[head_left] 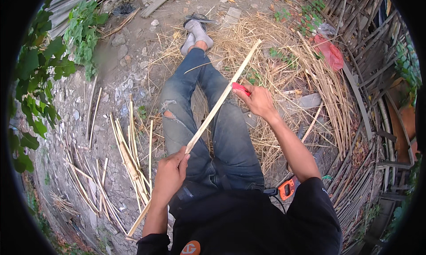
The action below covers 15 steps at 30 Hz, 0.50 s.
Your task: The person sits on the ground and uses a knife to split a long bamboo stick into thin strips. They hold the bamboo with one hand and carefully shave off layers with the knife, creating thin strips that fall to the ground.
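A long, pale bamboo strip (213, 110) slants across my lap, from beside my left forearm up past my right knee. My left hand (171, 170) is closed around its lower part. My right hand (258, 99) grips a small red-handled knife (241, 89), which rests against the strip's upper half; its blade is too small to make out. Beneath the strip are my outstretched legs in torn jeans (235, 139), with the ankles crossed.
Split bamboo strips (133, 161) lie at the left, thinner ones (91, 184) beyond them. Dry shavings (270, 64) and a long pile of strips (330, 95) cover the right side. A red plastic bag (328, 53), an orange-and-black device (287, 189) and a stick fence (368, 46) are also there.
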{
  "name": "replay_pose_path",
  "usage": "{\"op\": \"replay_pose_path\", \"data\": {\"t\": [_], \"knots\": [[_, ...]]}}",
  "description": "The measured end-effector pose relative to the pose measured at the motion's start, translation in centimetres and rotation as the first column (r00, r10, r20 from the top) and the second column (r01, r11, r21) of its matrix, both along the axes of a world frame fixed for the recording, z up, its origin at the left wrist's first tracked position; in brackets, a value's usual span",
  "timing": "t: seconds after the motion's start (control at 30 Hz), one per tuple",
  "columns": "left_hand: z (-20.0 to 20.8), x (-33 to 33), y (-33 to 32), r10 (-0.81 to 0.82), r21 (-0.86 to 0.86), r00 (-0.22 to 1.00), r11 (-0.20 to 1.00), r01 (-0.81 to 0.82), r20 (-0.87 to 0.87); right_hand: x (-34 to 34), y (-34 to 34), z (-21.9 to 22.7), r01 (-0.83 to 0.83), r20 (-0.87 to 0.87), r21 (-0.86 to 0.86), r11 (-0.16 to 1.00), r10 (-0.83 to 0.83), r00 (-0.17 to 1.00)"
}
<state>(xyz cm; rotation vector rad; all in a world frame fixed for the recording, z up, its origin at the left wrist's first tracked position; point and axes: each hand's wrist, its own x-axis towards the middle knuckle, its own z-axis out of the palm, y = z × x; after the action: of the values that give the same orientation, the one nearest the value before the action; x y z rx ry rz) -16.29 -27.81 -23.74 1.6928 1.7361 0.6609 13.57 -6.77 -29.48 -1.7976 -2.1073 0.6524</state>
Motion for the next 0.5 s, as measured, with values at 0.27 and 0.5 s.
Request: {"op": "replay_pose_path", "data": {"t": [0.27, 0.5], "knots": [[2.1, -3.2, -1.9, -0.065, -0.035, 0.998, 0.997, 0.065, -0.009, 4.7, 5.3, -2.8, 0.228, 0.072, 0.088, 0.970, -0.234, 0.970], [4.5, -12.1, -6.9, -0.235, -0.289, 0.969, 0.935, 0.205, -0.074, 25.9, 9.6, -7.3, 0.780, -0.227, 0.051, 0.623, -0.754, 0.617]]}}
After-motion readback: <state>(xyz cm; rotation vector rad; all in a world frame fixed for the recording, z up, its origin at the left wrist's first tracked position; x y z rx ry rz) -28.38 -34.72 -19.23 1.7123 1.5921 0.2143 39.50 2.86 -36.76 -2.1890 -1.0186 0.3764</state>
